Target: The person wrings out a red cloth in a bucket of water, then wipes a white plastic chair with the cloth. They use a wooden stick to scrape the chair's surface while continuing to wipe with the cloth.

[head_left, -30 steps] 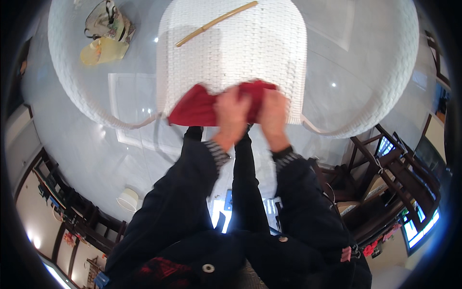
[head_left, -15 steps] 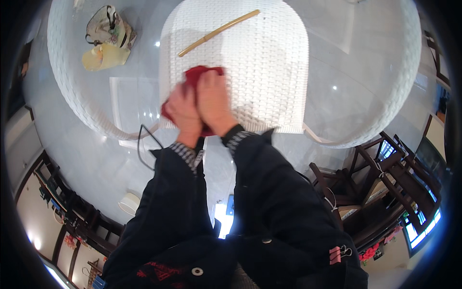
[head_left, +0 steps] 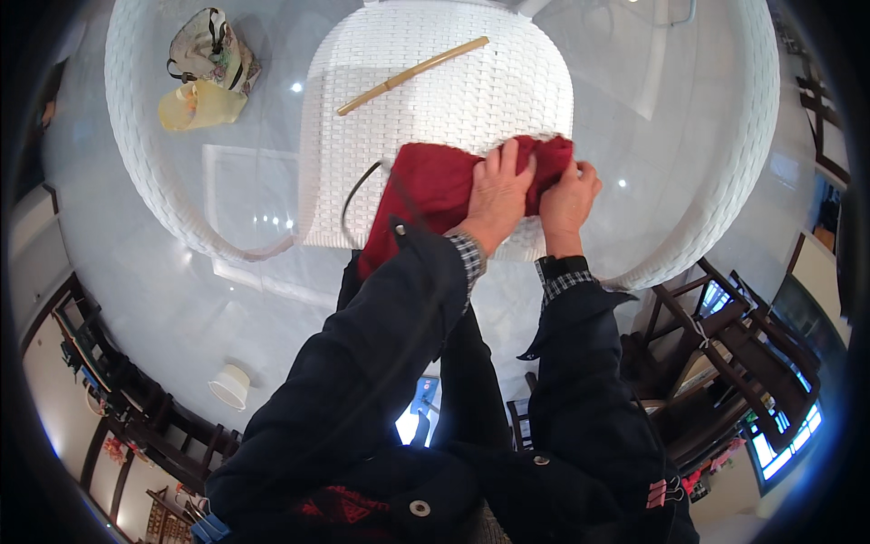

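- On the front part of a white woven chair seat [head_left: 526, 91], a red cloth [head_left: 430, 181] is laid in loose folds, its left end brought past the front edge, next to the left sleeve [head_left: 362, 344].
- Toward the cloth's right side, the left hand [head_left: 497, 195] is placed on top; its fingers are bent over the fabric and slightly apart. Whether any fabric is pinched between them cannot be told.
- Just beside it, the right hand [head_left: 567, 204] is set against the cloth's right end, fingers curled; whether they are closed on the fabric cannot be told.
- Farther back on the seat, well apart from the cloth, a thin tan stick [head_left: 412, 76] is laid at a slant.
- At both sides, the seat is flanked by wide, curved white chair arms [head_left: 127, 109].
- Within the left curve, a patterned bag [head_left: 207, 56] and a pale yellow container [head_left: 213, 111] are seen close together.
- Lower left, a white tub [head_left: 230, 387] is seen on the shiny grey floor [head_left: 281, 354].
- Lower right, dark wooden chairs [head_left: 743, 340] are crowded together.
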Demonstrator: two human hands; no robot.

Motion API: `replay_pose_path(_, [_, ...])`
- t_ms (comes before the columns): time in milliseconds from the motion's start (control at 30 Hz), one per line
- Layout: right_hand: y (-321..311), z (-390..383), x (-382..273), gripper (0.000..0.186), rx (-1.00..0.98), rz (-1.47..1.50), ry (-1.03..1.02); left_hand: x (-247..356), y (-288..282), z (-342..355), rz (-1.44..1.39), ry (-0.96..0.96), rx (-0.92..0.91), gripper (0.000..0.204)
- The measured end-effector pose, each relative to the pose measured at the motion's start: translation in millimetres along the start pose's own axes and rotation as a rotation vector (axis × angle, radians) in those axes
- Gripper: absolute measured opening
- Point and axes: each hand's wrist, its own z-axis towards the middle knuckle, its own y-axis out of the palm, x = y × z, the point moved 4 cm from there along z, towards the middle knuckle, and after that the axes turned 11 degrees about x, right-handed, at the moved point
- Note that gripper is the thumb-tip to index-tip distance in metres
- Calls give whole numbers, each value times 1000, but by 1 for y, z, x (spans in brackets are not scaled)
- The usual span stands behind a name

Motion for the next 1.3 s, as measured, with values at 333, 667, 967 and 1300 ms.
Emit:
replay_pose_path(333, [39,-99,-169,61,-108,387,-473,-133,-75,-107,365,-424,146,26])
replay_pose_path(667, [52,-47,-174,40,-153,277,-672,-152,-72,-79,196,-398,367,36])
replay_pose_path(967, [-7,-17,-36,32,-52,108,-147,-31,-6,8,-79,122,24,28])
replay_pose_path(1300, [-33,35,-155,15,154,177,-481,-112,-89,-74,134,-216,13,49])
